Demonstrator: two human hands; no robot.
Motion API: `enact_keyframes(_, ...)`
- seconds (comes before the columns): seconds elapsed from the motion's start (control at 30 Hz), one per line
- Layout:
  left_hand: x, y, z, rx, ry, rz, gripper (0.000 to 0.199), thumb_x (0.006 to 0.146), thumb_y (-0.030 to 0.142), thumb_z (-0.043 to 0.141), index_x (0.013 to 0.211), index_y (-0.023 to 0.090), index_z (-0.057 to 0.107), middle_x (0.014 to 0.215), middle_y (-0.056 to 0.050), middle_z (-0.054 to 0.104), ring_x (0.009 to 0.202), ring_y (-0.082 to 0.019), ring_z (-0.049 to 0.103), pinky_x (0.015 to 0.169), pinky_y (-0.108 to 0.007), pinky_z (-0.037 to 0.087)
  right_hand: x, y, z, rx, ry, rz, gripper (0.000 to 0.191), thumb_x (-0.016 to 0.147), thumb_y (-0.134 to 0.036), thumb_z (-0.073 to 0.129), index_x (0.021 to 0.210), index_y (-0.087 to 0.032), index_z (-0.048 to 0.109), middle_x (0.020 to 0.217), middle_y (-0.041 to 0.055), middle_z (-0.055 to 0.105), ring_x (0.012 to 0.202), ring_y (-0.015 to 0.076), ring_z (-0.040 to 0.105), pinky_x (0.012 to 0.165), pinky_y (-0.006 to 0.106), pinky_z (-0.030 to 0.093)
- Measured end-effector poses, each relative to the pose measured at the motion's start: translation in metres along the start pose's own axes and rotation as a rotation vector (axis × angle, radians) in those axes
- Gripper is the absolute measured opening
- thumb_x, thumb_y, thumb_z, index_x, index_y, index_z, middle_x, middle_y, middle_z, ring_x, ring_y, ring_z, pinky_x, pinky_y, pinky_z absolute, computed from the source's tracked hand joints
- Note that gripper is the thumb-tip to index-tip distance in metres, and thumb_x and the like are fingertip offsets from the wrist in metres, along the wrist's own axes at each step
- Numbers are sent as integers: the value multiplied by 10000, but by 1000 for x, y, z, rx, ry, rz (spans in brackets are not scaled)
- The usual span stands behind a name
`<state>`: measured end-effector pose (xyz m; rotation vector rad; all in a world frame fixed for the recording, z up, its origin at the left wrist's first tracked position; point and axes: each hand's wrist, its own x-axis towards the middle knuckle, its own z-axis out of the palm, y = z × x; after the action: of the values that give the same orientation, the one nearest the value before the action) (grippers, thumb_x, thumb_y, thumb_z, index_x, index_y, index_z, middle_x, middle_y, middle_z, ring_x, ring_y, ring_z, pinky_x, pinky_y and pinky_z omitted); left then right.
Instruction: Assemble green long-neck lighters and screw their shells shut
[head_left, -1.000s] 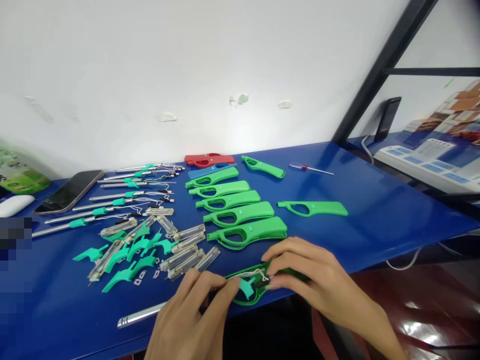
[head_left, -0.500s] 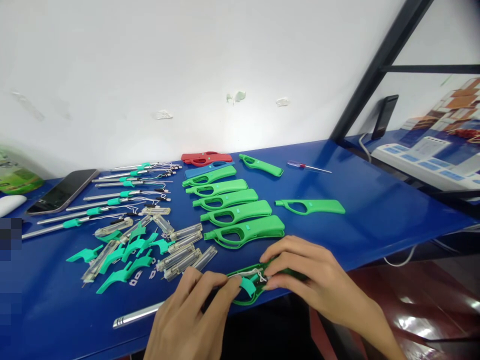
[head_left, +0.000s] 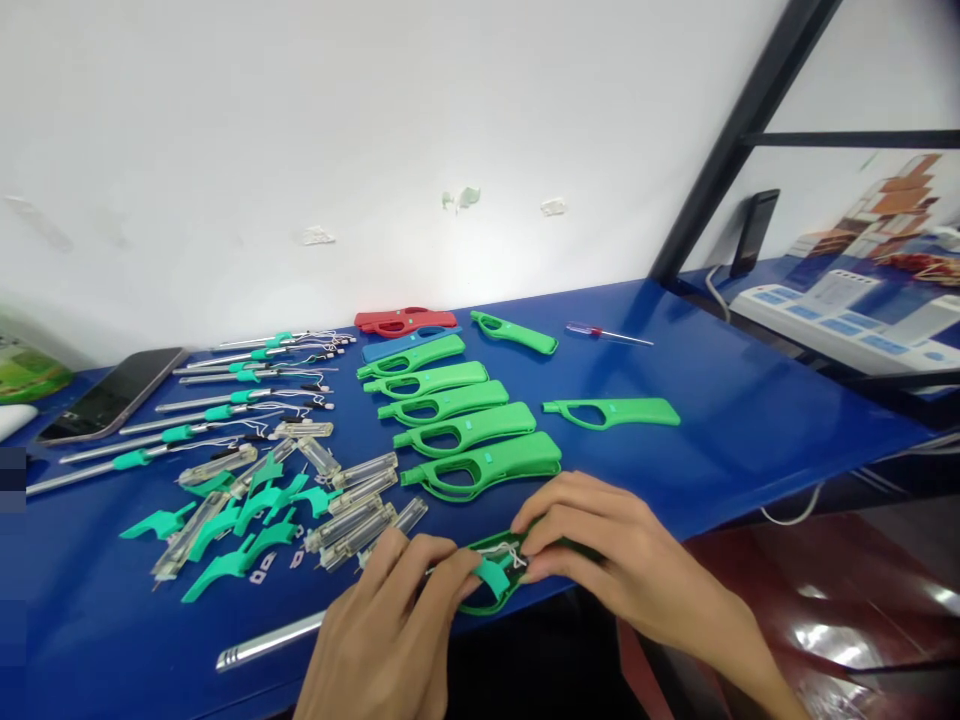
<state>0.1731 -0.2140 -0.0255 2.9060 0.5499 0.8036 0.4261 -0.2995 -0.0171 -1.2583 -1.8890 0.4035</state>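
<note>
Both hands on one green lighter shell (head_left: pixel 495 575) at near edge of blue table (head_left: pixel 750 420). Left hand (head_left: pixel 390 640) pinching shell's front end and teal trigger (head_left: pixel 491 577) between thumb and fingers, closed on it. Right hand (head_left: pixel 607 560) clamped over shell's rear half, fingertips pressing near white wire (head_left: pixel 510 552) inside. Metal tube (head_left: pixel 270 640) sticking out leftward from under left hand, lying on table.

Counts, outward from grip:
- 5 green shells in a row (head_left: pixel 465 410) just beyond hands, stacked diagonally, close together.
- 1 blue shell (head_left: pixel 390 345) and 1 red shell (head_left: pixel 405 320) behind that row.
- 2 lone green shells: one (head_left: pixel 611 412) right of row, one (head_left: pixel 514 332) farther back.
- 1 small screwdriver (head_left: pixel 607 335), red handle, far right of shells.
- Clear fuel tanks (head_left: pixel 360 500), roughly 10, heaped left of hands; exact count unclear.
- Loose teal triggers (head_left: pixel 240 520), about 7, mixed with tanks.
- Metal nozzle rods (head_left: pixel 187 415) with teal collars and wires, about 7, fanned out back left.
- 1 phone (head_left: pixel 109 395) lying flat at far left; green packet (head_left: pixel 30 370) at left edge, partly cut off.

Surface: glossy blue, reflective. White wall (head_left: pixel 375 130) behind, a few chipped patches. Black metal frame (head_left: pixel 735 150) slanting at right; second blue table (head_left: pixel 862 300) beyond it with white power strip (head_left: pixel 825 320) and upright dark phone (head_left: pixel 754 232). Dark reddish floor (head_left: pixel 825 620) lower right.
</note>
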Motion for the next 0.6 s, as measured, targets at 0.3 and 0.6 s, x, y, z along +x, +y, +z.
enact_keyframes(0.3,-5,-5,-1,66,44,31,433,999,-15,546,1345,206,682,1126,-58,721,919,-192,611,742,-301,541,1,0,0,-17,1,-6,226,1137,-357,610,988,-216,706,1096,21,756,987,161,699,909,324,491)
enact_keyframes(0.6,-8,-10,-7,97,14,42,415,1013,63,576,1368,233,706,1144,-67,759,974,-204,673,680,-257,552,0,1,0,-34,18,-20,225,1134,-351,618,1000,-216,737,1088,14,766,988,154,711,906,322,516)
